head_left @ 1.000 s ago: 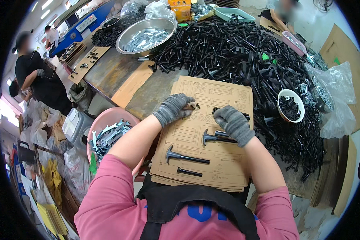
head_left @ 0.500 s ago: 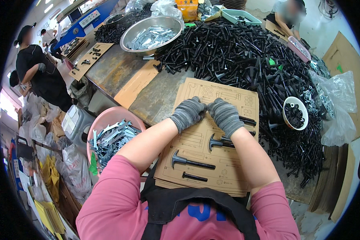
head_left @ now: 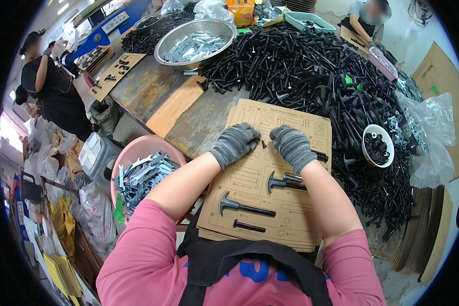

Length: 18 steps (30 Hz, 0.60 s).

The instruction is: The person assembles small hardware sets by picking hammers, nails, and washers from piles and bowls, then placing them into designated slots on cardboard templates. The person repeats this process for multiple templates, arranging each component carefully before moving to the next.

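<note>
Toward the cardboard sheet's point(head_left: 301, 229) far edge, your left hand point(head_left: 235, 144) and right hand point(head_left: 292, 148) flank a small dark screw point(head_left: 263, 145), their grips impossible to tell.

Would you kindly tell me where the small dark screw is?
In the head view, near centre, the small dark screw lies on the cardboard between the left hand and right hand.

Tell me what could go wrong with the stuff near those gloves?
The little dark piece lies loose between the left hand and right hand, so a glove might knock it away. The black pile heaps close to the cardboard, so parts could slide onto it.
</note>
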Motion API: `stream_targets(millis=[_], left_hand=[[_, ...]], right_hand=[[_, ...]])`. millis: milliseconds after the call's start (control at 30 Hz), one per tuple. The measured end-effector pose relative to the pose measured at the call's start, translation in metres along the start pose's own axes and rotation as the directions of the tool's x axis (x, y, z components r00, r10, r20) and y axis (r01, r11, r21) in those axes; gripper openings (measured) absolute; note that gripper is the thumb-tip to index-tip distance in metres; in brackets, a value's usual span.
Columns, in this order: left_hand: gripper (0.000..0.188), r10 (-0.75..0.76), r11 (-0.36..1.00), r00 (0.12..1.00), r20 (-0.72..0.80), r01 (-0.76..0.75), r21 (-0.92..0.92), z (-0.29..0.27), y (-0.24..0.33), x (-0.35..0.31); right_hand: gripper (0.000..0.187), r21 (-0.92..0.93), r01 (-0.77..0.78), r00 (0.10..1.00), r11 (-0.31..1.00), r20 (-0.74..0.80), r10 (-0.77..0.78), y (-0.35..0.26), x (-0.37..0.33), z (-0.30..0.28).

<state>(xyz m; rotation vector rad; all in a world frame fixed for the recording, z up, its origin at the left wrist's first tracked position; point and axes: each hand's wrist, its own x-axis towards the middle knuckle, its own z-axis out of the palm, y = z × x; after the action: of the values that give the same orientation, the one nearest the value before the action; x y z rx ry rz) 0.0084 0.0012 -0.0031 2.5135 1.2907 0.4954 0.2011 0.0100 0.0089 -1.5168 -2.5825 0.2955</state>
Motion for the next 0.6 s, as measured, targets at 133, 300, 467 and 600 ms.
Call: stream_targets(millis=[133, 300, 467, 600], left_hand=[[0.039, -0.14, 0.99, 0.99, 0.021, 0.14, -0.013, -0.005, 0.01, 0.003], [0.043, -0.248, 0.965, 0.937, 0.247, 0.26, -0.018, -0.015, 0.014, 0.012], [0.04, -0.191, 0.972, 0.933, 0.306, 0.223, -0.072, -0.018, 0.011, 0.014], [0.036, -0.142, 0.99, 0.953, 0.269, 0.144, 0.014, -0.014, 0.009, 0.017]], right_hand=[[0.018, -0.14, 0.121, 0.991, 0.983, 0.077, -0.111, -0.009, 0.002, 0.0], [0.017, -0.159, 0.001, 0.998, 0.987, 0.056, 0.008, -0.006, 0.013, 0.01], [0.018, -0.186, -0.05, 0.991, 0.981, 0.112, 0.072, -0.008, 0.014, 0.007], [0.018, -0.161, -0.076, 0.991, 0.984, 0.094, 0.092, -0.005, 0.012, 0.009]])
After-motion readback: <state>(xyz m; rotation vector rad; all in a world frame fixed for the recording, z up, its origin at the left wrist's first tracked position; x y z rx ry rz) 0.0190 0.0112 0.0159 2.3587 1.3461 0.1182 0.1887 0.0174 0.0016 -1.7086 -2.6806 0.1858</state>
